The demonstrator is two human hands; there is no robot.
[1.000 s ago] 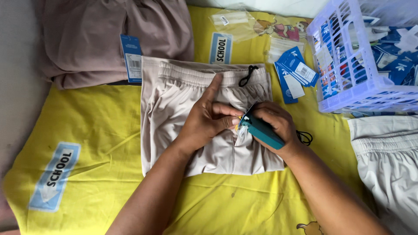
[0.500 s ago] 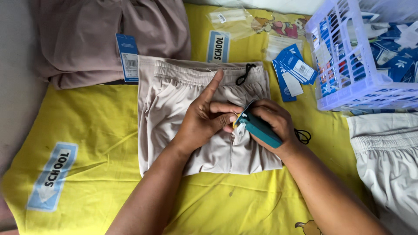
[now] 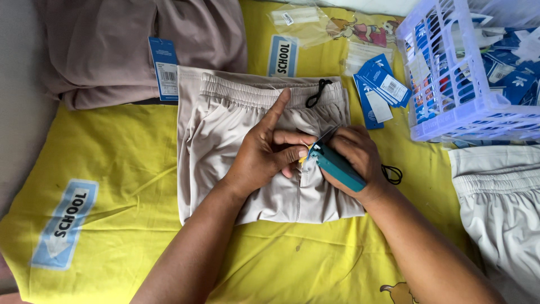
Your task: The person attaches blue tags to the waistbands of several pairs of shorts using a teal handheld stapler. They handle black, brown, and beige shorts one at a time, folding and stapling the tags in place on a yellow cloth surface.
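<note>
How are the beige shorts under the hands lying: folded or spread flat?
Folded: the shorts lie doubled lengthwise, one leg stacked over the other.

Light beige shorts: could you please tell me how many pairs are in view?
2. One pair of light beige shorts lies folded in the middle under both hands; a second pair lies at the right edge, partly cut off. The darker pile at upper left may hide more.

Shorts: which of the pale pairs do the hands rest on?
The folded shorts in the middle of the yellow sheet, under the left hand and the right hand with its teal tool. The other pale shorts lie untouched at the right edge.
</note>
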